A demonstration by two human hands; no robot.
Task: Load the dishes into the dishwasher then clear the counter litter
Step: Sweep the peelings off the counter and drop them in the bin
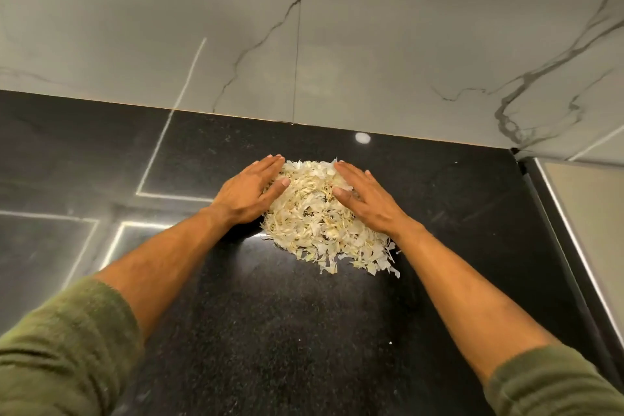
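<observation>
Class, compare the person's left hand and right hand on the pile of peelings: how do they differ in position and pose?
The left hand lies on the pile of peelings at its left side, the right hand at its right. The left hand's fingers point up-right, the right hand's up-left, so they angle toward each other. Both are flat with straight fingers, cupping the pile on the black counter.

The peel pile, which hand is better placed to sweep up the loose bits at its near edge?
Probably the right hand: the stray bits of the peel pile trail near its wrist.
</observation>
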